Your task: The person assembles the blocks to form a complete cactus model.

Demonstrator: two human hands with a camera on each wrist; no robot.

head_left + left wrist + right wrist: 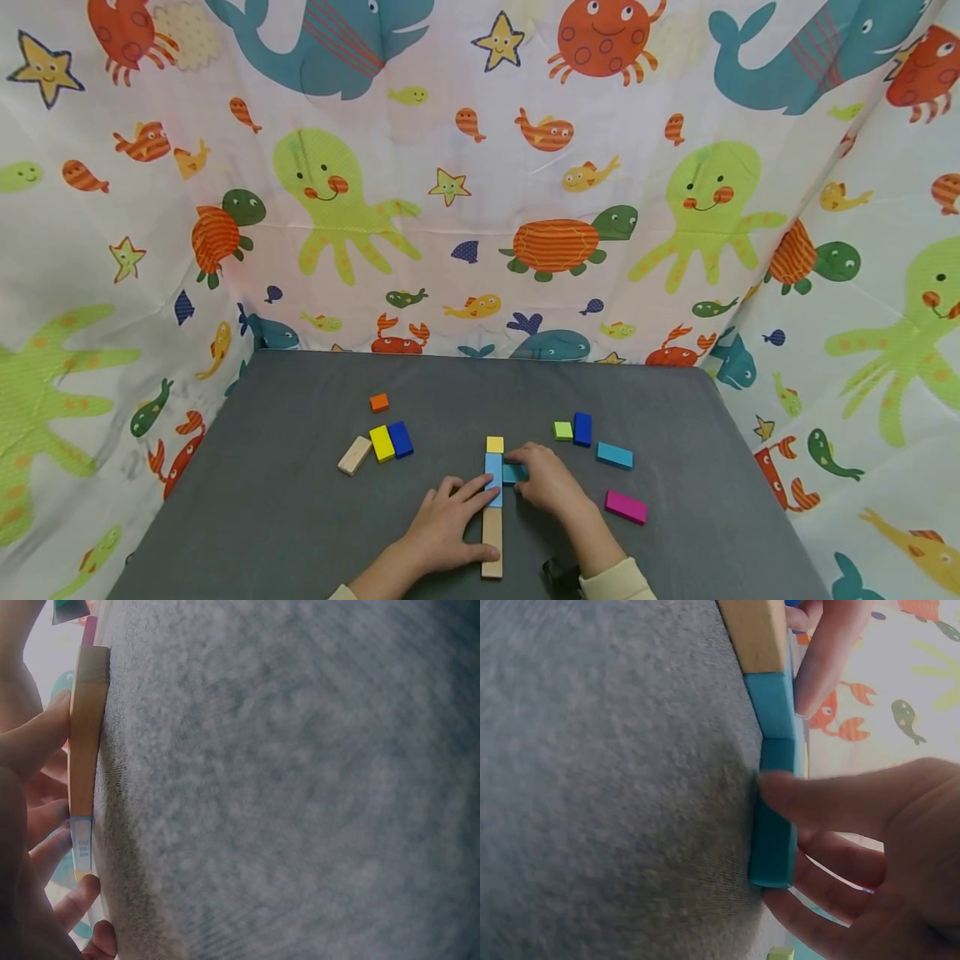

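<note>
A row of blocks runs away from me on the grey table: a plain wooden block nearest, a light blue block, then a small yellow block. My left hand rests its extended fingers on the light blue block, its thumb on the wooden one. A teal block lies crosswise, one end against the light blue block's right side. My right hand pinches this teal block, thumb on the near side and fingers on the far side, partly hiding it from the head view.
Left of the row lie an orange block, a yellow block, a dark blue block and another wooden block. To the right are green, dark blue, bright blue and magenta blocks. A patterned curtain surrounds the table.
</note>
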